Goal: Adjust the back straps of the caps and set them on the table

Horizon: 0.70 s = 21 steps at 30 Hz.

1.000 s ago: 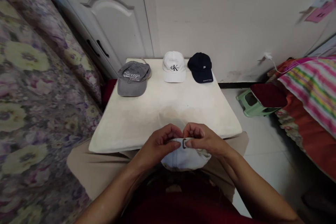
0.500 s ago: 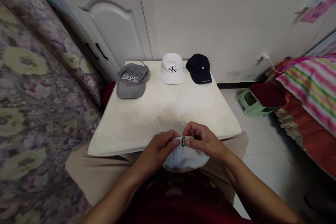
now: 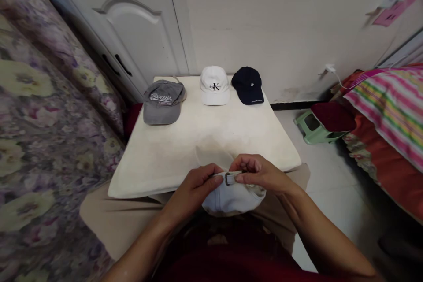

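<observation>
A pale blue baseball cap (image 3: 231, 198) is held upside down at the near edge of the table (image 3: 211, 130), its strap and metal buckle facing up. Thumb and fingers of my left hand (image 3: 201, 185) pinch the strap edge just left of the buckle. On the other side, my right hand (image 3: 259, 172) grips the strap between thumb and fingers. The cap's pale brim points away from me over the tabletop. What lies inside the cap is mostly hidden by my fingers.
Along the far side of the table sit a grey cap (image 3: 163, 102), a white cap (image 3: 214, 86) and a navy cap (image 3: 247, 86). A floral curtain (image 3: 49, 141) hangs at left. To the right are a green stool (image 3: 306, 128) and a bed (image 3: 390, 141).
Both hands keep their pinch on the cap strap. A little more strap shows right of the buckle, between it and my right thumb. The whole view has shifted slightly.
</observation>
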Each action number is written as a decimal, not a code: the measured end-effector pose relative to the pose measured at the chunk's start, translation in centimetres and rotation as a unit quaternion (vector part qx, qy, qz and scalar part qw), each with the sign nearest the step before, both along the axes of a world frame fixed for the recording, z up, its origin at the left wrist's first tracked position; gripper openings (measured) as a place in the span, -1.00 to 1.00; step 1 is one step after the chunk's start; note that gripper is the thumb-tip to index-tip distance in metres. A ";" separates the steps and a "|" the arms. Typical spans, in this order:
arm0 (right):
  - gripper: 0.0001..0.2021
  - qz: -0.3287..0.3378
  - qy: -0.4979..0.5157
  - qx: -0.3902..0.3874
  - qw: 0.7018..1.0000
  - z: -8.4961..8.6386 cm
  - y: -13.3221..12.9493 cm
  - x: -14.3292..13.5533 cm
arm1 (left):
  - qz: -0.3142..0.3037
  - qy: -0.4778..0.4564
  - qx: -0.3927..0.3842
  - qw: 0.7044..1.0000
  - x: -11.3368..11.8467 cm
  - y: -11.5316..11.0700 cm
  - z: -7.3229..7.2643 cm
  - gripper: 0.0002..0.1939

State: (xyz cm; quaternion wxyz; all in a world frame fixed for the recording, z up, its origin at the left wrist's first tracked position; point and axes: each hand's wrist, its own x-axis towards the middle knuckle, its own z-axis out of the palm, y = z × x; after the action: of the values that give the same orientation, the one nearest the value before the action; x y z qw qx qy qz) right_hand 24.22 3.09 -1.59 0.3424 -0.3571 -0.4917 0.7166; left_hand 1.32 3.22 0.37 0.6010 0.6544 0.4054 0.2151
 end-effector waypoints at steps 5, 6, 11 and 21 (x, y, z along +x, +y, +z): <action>-0.80 -0.012 -0.030 -0.001 0.999 0.4 -0.1 -0.1 | -0.015 0.012 0.010 1.000 0.2 -0.1 0.2 -0.71; -0.79 -0.013 -0.035 -0.003 0.999 0.5 -0.2 -0.2 | -0.017 0.013 0.012 1.000 0.2 -0.1 0.2 -0.71; -0.79 -0.001 -0.050 -0.008 0.999 0.7 0.0 -0.2 | -0.016 0.011 0.013 1.000 0.5 -0.1 0.4 -0.70; -0.81 -0.017 -0.068 0.008 0.998 0.7 0.1 -0.5 | -0.022 0.048 0.054 0.997 0.7 0.2 0.4 -0.68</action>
State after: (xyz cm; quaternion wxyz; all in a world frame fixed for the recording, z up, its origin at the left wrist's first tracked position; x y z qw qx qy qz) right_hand 23.73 3.19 -0.91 0.3233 -0.4102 -0.5137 0.6807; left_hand 1.98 3.38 0.76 0.5488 0.7044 0.4073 0.1916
